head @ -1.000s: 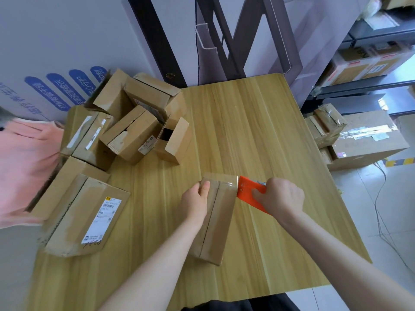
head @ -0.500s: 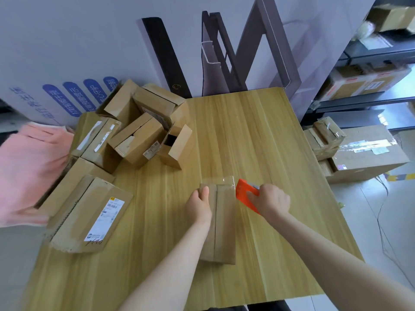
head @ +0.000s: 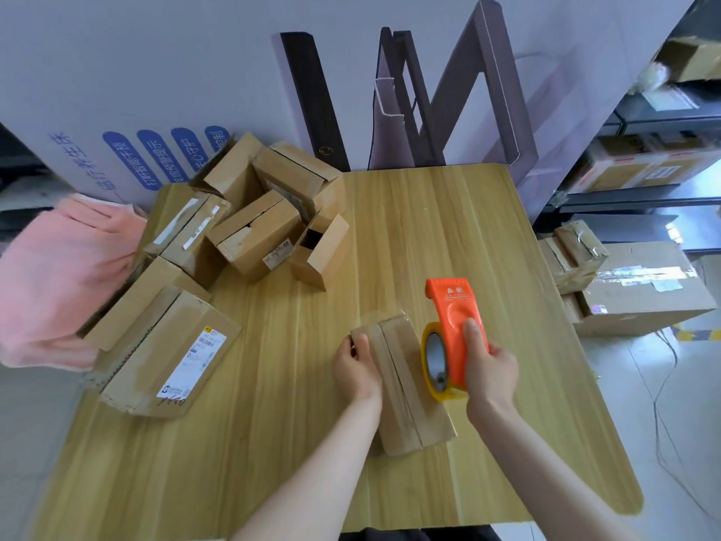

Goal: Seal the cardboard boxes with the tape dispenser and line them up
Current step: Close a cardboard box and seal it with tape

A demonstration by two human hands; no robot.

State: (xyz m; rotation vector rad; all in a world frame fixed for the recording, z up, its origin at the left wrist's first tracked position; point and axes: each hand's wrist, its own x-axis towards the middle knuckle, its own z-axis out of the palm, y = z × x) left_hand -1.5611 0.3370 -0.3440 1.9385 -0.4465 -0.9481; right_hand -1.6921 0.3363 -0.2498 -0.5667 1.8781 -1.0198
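A long narrow cardboard box (head: pixel 405 388) lies on the wooden table (head: pixel 448 236) in front of me, its top flaps closed along a centre seam. My left hand (head: pixel 357 367) holds the box's left side near its far end. My right hand (head: pixel 489 369) grips the orange tape dispenser (head: pixel 452 329) with its yellowish tape roll, lifted just right of the box and above it. A pile of several other cardboard boxes (head: pixel 257 232) sits at the table's far left.
A larger labelled box (head: pixel 171 349) lies at the left edge by a pink cloth (head: pixel 58 275). Dark boards (head: pixel 312 99) lean on the wall behind the table. More cartons (head: pixel 640 290) stand on the floor to the right, beside metal shelving (head: pixel 643 123).
My right hand has lifted the dispenser off the far end of the box and turned it so its flat orange side and roll face me. The left hand stays on the box.
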